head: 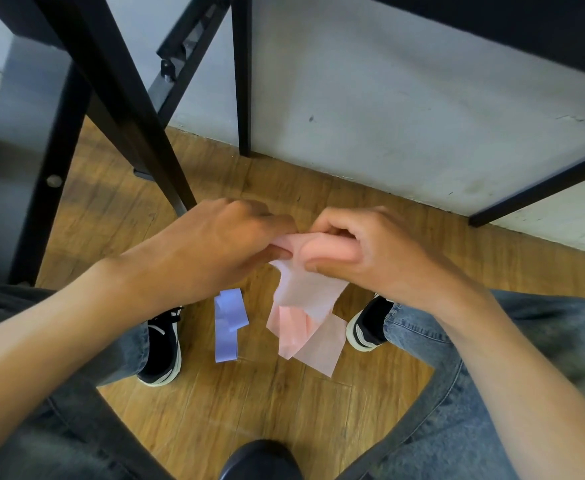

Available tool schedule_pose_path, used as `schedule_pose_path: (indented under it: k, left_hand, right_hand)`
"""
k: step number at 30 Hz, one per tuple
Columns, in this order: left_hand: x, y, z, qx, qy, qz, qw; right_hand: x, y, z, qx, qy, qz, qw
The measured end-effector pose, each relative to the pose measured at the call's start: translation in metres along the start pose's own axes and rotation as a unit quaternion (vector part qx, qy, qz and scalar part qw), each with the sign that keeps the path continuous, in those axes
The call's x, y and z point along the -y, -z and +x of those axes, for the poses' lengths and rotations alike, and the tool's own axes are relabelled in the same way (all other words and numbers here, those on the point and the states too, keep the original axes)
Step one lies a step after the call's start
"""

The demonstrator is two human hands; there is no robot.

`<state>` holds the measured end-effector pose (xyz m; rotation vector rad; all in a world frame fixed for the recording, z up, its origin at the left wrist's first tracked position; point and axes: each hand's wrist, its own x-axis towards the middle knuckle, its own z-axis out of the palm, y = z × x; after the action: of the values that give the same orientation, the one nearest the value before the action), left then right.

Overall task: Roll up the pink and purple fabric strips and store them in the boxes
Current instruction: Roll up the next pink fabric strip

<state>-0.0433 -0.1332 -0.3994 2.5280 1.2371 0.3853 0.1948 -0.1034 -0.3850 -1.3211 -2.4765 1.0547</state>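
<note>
1. Wood-grain plank floor point(235, 403) spreads under me, meeting a pale grey wall point(388, 109), with black metal furniture legs point(124, 109) slanting across the upper left.
2. Both my hands are raised between my knees, above the floor.
3. My left hand point(211, 244) pinches one end of the rolled part of the long pink fabric strip point(304, 299), fingers curled onto it.
4. My right hand point(363, 251) curls around the other end of that roll, thumb underneath.
5. The loose length of the pink strip hangs down to the floor, folding over itself there.
6. A flat purple fabric strip point(227, 323) lies on the floor just left of the pink one, between my black-and-white sneakers point(162, 344).
</note>
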Motion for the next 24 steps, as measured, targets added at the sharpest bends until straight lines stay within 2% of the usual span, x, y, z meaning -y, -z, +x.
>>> schedule_pose_path:
  k: [4, 10, 14, 21, 24]
  left_hand:
    - [-0.0001, -0.0015, -0.0002, 0.014, 0.010, -0.025, 1.000]
    - [0.0019, 0.0018, 0.0011, 0.022, 0.015, 0.000, 1.000]
    - [-0.0003, -0.0039, -0.0020, 0.034, 0.021, -0.009, 0.999]
    - [0.0008, 0.0024, 0.0010, 0.017, 0.035, -0.025, 0.999]
    - [0.0000, 0.0012, 0.0000, 0.033, 0.032, -0.014, 0.999]
  right_hand:
    - [-0.0038, 0.0019, -0.0008, 0.000, 0.005, -0.016, 1.000]
    - [0.0023, -0.0015, -0.0011, 0.021, 0.008, -0.030, 0.999]
    - [-0.0023, 0.0001, -0.0008, 0.007, -0.002, -0.010, 1.000]
    - [-0.0036, 0.0023, -0.0016, 0.035, -0.010, 0.004, 0.999]
    - [-0.0019, 0.0024, -0.0013, 0.018, -0.012, 0.002, 1.000]
